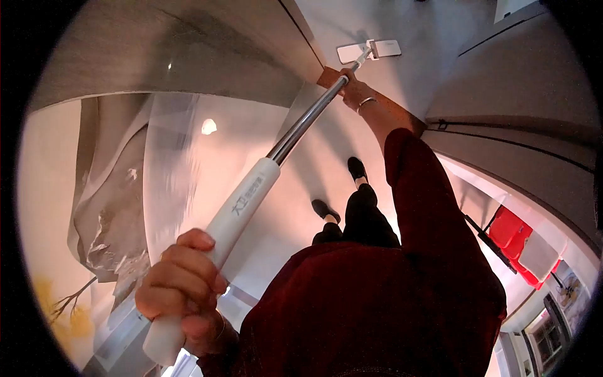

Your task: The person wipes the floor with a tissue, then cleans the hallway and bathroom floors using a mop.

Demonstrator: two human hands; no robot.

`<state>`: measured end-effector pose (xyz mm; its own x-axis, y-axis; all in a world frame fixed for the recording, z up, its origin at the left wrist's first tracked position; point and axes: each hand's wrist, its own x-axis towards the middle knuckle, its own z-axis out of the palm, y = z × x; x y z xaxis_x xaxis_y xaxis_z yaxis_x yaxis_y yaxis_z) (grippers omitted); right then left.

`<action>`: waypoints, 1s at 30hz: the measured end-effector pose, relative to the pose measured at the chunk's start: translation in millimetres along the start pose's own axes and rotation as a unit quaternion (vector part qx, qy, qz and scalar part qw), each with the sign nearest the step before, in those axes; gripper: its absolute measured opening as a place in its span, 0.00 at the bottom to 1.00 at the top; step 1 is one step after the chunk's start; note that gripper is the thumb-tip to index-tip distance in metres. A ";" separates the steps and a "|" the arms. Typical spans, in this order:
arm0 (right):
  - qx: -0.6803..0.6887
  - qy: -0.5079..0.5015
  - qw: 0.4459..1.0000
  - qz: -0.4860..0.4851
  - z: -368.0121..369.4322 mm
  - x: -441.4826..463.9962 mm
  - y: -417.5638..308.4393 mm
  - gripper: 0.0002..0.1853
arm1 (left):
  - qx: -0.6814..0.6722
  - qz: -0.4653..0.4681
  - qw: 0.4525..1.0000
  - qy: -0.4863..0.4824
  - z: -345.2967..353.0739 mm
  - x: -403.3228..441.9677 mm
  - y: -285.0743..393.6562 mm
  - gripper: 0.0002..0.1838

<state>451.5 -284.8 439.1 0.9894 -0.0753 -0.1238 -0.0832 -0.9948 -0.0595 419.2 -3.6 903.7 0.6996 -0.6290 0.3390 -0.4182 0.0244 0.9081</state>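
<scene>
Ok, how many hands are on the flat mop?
2: the left hand wraps the white handle toward its near end; the right hand is on the metal pole, nearer the mop head. None seem hidden.

Floor point(257, 129) — pale | one bright glare point(208, 127), left | brown strip point(402, 113), upper middle | big grey panels point(515, 81) — upper left, right

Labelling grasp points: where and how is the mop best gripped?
Probably the white grip, on the free stretch beyond the left hand, coming from the person's side, fingers wrapped crosswise: it's straight, thicker than the metal pole, and slants back toward them.
</scene>
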 end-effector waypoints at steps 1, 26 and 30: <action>0.044 0.033 0.997 0.046 2.2 -3.2 -11.5 0.15 | 0.003 0.004 1.000 -0.001 -4.0 0.5 1.2 0.20; 0.361 0.037 0.928 0.085 -43.1 -137.7 -527.8 0.10 | -0.135 0.057 0.949 -0.279 -335.8 -161.2 137.5 0.08; 0.283 0.132 0.950 -0.025 -39.7 -134.0 -543.1 0.11 | -0.124 0.084 0.939 -0.311 -360.7 -165.1 143.5 0.10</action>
<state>368.8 262.8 527.3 0.9828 -0.1190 0.1413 -0.0128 -0.8068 -0.5907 452.8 384.0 1066.7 0.1305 -0.9299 0.3438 -0.2901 0.2958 0.9101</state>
